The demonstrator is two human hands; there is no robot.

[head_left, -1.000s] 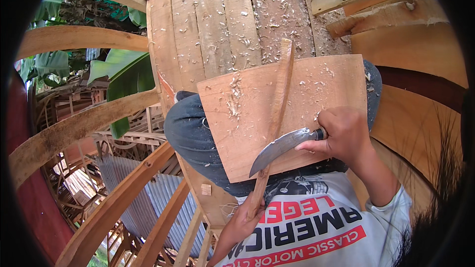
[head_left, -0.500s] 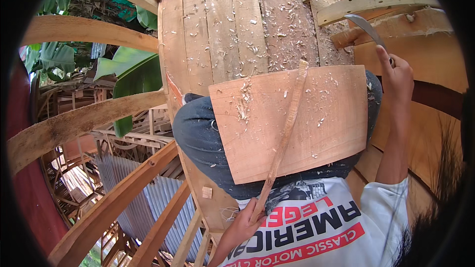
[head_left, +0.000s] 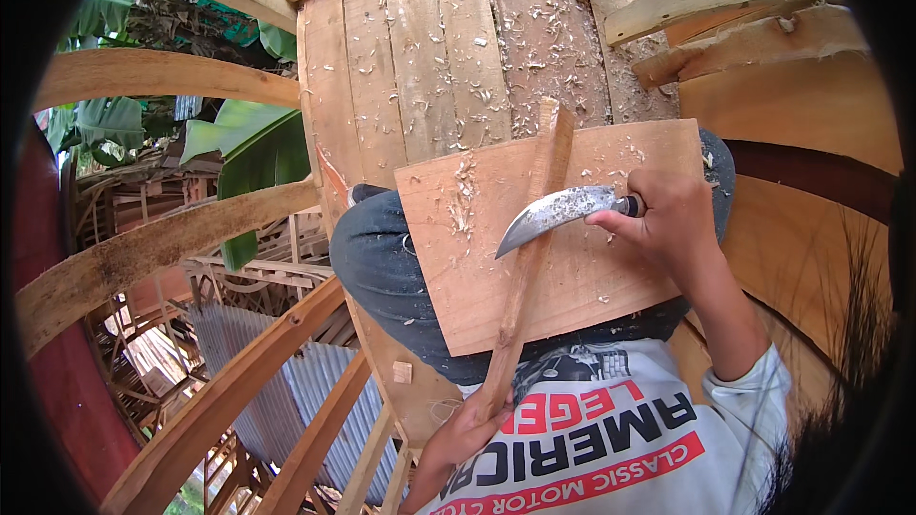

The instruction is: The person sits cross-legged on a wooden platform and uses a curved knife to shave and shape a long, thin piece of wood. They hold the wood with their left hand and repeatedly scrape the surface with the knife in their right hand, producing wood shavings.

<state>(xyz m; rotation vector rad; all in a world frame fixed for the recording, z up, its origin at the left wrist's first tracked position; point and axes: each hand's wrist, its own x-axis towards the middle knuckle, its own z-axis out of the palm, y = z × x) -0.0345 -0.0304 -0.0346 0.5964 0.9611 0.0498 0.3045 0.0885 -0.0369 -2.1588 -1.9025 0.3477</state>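
My left hand (head_left: pixel 465 431) is closed round the lower end of a long wooden stick (head_left: pixel 527 277), close to my shirt. The stick slants up and away across a wooden board (head_left: pixel 458 296) that lies over my lap. In my right hand (head_left: pixel 670 219) is a curved knife (head_left: pixel 563 210), held by its dark handle with the thumb along it. The broad, speckled blade crosses over the stick about midway, its tip pointing left. Whether the edge touches the wood I cannot tell. Pale shavings (head_left: pixel 462 200) lie on the board.
Beyond my knees is a plank floor (head_left: pixel 410 57) strewn with curled shavings. Curved wooden slats (head_left: pixel 172 224) rail the left side, with corrugated metal sheets (head_left: pixel 324 401) below. Nailed beams (head_left: pixel 716 8) and wood panels stand at the right. A small wood block (head_left: pixel 402 373) lies by my left thigh.
My right hand has swung the knife down and left from the raised position at the right, over the stick. The stick has turned in my left hand and shows a wider face.
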